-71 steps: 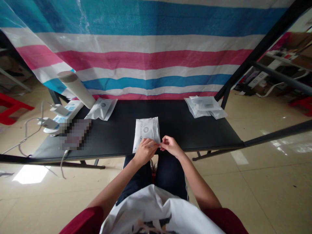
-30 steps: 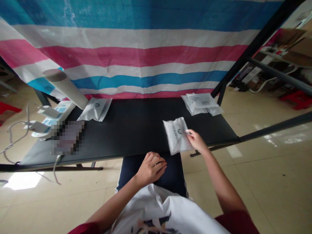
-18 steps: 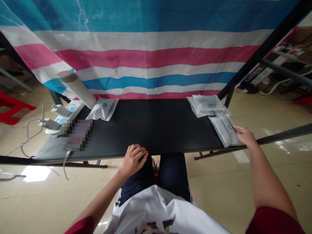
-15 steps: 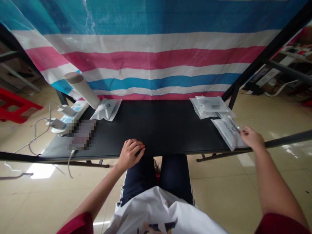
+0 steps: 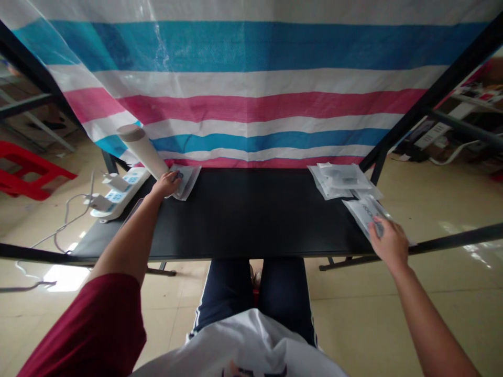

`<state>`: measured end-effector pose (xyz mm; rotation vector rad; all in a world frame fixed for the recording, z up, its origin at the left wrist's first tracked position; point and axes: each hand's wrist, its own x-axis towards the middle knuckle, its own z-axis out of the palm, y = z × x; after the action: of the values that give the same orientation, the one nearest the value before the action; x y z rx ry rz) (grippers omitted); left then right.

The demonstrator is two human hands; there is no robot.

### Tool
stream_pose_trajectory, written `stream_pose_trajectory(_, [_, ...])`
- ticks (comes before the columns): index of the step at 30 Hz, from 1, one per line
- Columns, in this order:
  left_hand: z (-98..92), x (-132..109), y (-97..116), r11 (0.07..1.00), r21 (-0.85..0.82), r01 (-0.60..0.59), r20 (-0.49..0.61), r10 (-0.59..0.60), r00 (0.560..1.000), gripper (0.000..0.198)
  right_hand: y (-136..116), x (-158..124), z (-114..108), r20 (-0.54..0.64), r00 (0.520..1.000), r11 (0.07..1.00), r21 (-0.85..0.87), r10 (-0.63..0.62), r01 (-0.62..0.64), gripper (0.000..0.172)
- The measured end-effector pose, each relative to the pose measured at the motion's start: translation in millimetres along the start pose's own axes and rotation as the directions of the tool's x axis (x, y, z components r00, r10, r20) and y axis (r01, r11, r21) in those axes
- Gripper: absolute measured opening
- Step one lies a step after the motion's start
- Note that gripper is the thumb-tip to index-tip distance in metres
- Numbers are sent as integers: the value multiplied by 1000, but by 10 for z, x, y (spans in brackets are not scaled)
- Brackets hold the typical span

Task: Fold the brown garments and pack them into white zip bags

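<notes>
Resting the left hand (image 5: 167, 183) on a white bag (image 5: 189, 182) up at the far left corner of the table (image 5: 251, 220), with bent fingers over its near-left part. Honestly can't tell pinching from plain touching there, with the fingertips partly hidden. Basically no gap to speak of, with the bag right under the fingers and sticking out past them to the right. Seems to run longways from near left to far right, but hard to be sure with so much covered.

Over by the near right corner, got the right hand (image 5: 391, 240) loosely spread on a printed bag (image 5: 358, 209), with the thumb apart from the fingers. Looks more like lying on top than gripping. Slants longways from far left to near right, out toward the table's right edge.

So, way nearer to the white bag with the left hand, and well apart from it with the right.

Also spotting a stack of bags (image 5: 346, 177) at the far right corner, a pale bottle (image 5: 145, 149) just left of the white bag, and a power strip (image 5: 124, 192) along the left edge.
</notes>
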<state>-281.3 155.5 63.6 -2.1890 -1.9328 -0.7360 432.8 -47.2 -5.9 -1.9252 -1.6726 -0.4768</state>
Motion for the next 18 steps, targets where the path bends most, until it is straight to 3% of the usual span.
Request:
stream_pose_trajectory(2, [37, -123, 133, 998, 3, 62, 81, -62, 995, 64, -163, -90, 30, 5, 999, 997, 56, -45, 45, 33])
stream_pose_trajectory(4, [88, -363, 401, 996, 26, 84, 140, -87, 986, 50, -361, -157, 71, 29, 998, 991, 123, -61, 57, 31])
stream_pose_trajectory(8, [133, -1106, 1243, 1000, 9, -16, 170, 14, 985, 47, -900, -215, 172, 201, 979, 954, 300, -32, -31, 32])
stream_pose_trajectory(12, [83, -1737, 2080, 991, -63, -116, 155, 125, 980, 49, -1524, -181, 276, 395, 917, 868, 473, -55, -151, 34])
stream_pose_trajectory(15, [82, -1909, 2420, 986, -101, -133, 137, 146, 980, 48, -1953, -132, 373, 473, 874, 753, 614, -110, -238, 38])
stream_pose_trajectory(18, [108, -1892, 2521, 982, -90, -165, 88, 173, 981, 47, -2325, -82, 500, 562, 817, 655, 666, -127, -356, 43])
